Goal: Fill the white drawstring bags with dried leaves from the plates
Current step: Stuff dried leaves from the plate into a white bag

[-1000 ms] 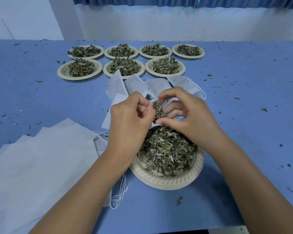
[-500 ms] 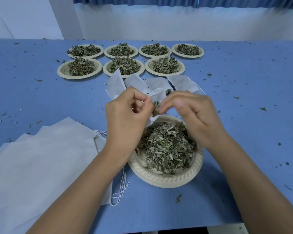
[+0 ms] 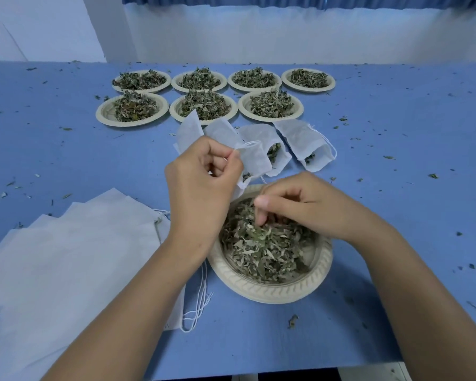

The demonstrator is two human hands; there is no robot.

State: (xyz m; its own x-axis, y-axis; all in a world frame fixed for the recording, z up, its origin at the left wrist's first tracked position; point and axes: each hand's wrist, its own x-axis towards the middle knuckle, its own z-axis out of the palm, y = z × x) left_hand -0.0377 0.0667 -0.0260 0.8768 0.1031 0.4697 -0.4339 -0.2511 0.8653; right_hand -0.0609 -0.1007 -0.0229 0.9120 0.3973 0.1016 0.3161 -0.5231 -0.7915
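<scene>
My left hand (image 3: 201,185) pinches the rim of a small white drawstring bag (image 3: 252,160), holding it just above the far edge of the near plate (image 3: 275,291). That plate carries a heap of dried leaves (image 3: 264,248). My right hand (image 3: 297,204) reaches down into the heap, its fingers curled around some leaves at the far side. Behind the held bag lie three more white bags: one (image 3: 188,133) at the left, one (image 3: 261,136) in the middle and one (image 3: 304,144) at the right, the last two with leaves showing at their mouths.
Several plates of dried leaves (image 3: 204,105) stand in two rows at the back of the blue table (image 3: 396,160). A stack of flat empty white bags (image 3: 66,257) lies at the near left, its strings (image 3: 198,303) trailing beside the near plate. Leaf crumbs are scattered over the table.
My right hand has left the bag's mouth and dropped into the leaf heap on the near plate. My left hand still holds the bag, slightly further back.
</scene>
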